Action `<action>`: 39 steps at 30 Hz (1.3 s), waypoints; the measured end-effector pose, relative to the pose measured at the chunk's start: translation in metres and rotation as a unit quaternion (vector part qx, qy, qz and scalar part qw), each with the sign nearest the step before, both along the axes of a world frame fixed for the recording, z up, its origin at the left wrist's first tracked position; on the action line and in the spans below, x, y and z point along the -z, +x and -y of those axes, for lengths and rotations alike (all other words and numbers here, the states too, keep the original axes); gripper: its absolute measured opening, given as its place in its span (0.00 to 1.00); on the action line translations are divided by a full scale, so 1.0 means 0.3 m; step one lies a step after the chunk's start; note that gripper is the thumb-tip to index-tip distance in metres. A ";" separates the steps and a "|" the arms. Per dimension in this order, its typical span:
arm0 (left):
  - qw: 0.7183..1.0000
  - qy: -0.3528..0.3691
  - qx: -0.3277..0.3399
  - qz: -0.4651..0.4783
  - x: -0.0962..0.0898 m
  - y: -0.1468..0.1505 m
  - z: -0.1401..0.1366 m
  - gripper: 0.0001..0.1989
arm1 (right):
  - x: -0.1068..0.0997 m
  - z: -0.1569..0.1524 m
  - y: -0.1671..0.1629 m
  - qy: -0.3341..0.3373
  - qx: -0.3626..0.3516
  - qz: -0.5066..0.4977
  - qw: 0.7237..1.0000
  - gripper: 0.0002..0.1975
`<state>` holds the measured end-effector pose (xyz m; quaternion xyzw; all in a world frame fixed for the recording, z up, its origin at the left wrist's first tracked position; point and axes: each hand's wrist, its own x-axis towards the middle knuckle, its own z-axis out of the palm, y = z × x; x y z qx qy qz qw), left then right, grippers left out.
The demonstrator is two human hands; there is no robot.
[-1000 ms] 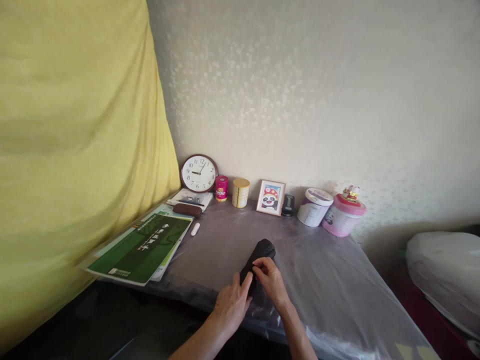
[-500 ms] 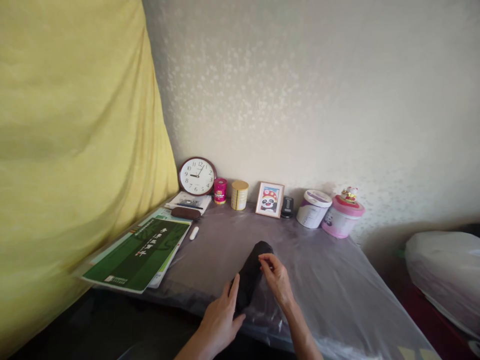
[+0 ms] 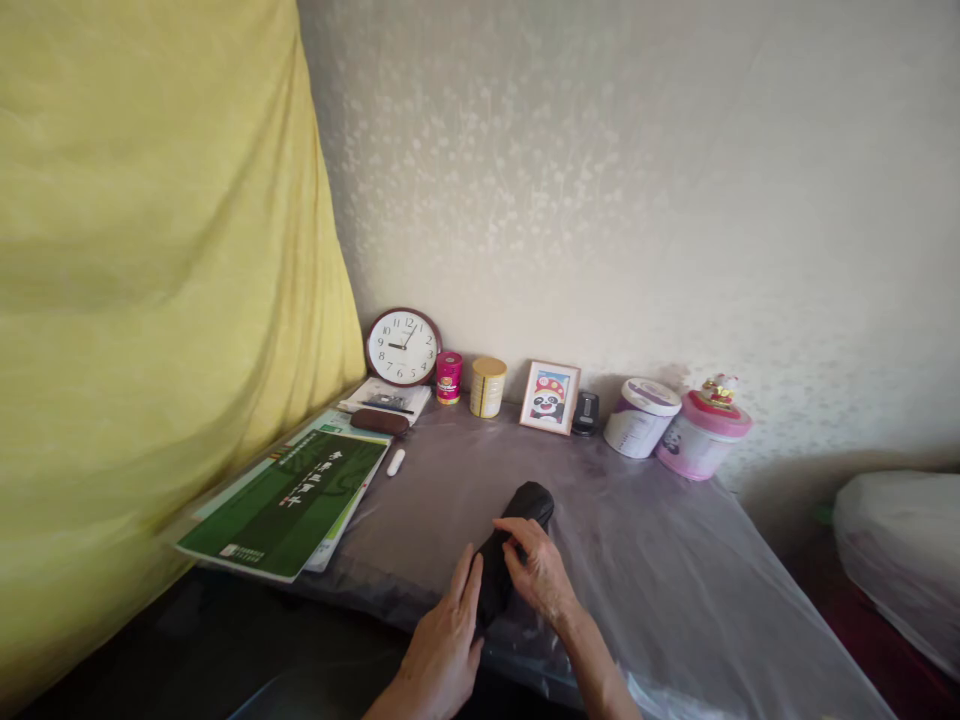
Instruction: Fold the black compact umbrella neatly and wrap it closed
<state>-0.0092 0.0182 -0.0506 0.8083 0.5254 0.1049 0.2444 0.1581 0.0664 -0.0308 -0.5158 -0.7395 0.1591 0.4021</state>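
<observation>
A long black bundle, which looks like a folded umbrella (image 3: 531,500), lies slanted on the table near its front edge. Against its left side and lower end rests my left hand (image 3: 444,635), fingers long and close together, thumb low by the near end, holding it steady. Over its upper middle bends my right hand (image 3: 538,570), with thumb and curled fingers closed on the dark fabric. Whether a strap or a fold sits in that pinch is hidden by the fingers.
On the table (image 3: 637,580), covered in clear plastic, green books (image 3: 300,505), a brown case (image 3: 379,421) and a small white object (image 3: 396,462) lie left. Along the wall stand a clock (image 3: 403,346), pink tin (image 3: 448,378), yellow can (image 3: 488,388), panda picture frame (image 3: 550,398) and tubs (image 3: 643,418).
My right hand has shifted down and left along the black umbrella, its fingers now curled over it. My left hand stays at its side. The view has turned slightly left.
</observation>
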 end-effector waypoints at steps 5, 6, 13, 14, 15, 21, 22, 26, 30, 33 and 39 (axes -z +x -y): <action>0.999 0.030 0.008 0.024 0.022 0.004 -0.009 0.47 | 0.004 -0.007 -0.009 -0.001 -0.003 -0.038 0.999 0.17; 0.999 0.033 0.011 0.020 0.025 0.005 -0.012 0.46 | 0.001 -0.006 -0.006 -0.005 -0.006 -0.052 0.999 0.16; 0.999 0.020 0.024 -0.014 0.006 0.009 -0.012 0.41 | -0.019 0.063 0.136 -0.051 0.047 -0.138 0.988 0.09; 0.999 0.016 0.024 -0.015 0.003 0.010 -0.010 0.41 | -0.010 0.078 0.171 -0.054 0.080 -0.152 0.984 0.09; 1.000 0.014 0.023 -0.014 0.003 0.010 -0.009 0.41 | 0.002 0.091 0.205 -0.058 0.118 -0.165 0.978 0.09; 0.996 0.004 0.005 0.086 0.022 -0.005 -0.022 0.41 | 0.102 0.134 0.327 -0.099 0.240 -0.198 0.945 0.14; 0.993 -0.011 -0.003 0.118 0.019 -0.011 -0.029 0.40 | 0.113 0.136 0.331 -0.106 0.241 -0.191 0.945 0.15; 0.941 -0.216 -0.081 0.248 -0.006 -0.045 -0.062 0.34 | 0.132 0.141 0.331 -0.118 0.236 -0.150 0.953 0.16; 0.940 -0.166 -0.186 0.232 0.005 -0.089 -0.075 0.34 | 0.141 0.141 0.335 -0.111 0.237 -0.126 0.957 0.16; 0.986 0.046 -0.109 0.120 0.025 -0.102 -0.064 0.34 | 0.152 0.137 0.338 -0.098 0.239 -0.109 0.960 0.15; 0.996 0.037 -0.044 -0.066 0.036 -0.089 -0.083 0.48 | 0.171 0.133 0.341 -0.080 0.233 -0.075 0.966 0.14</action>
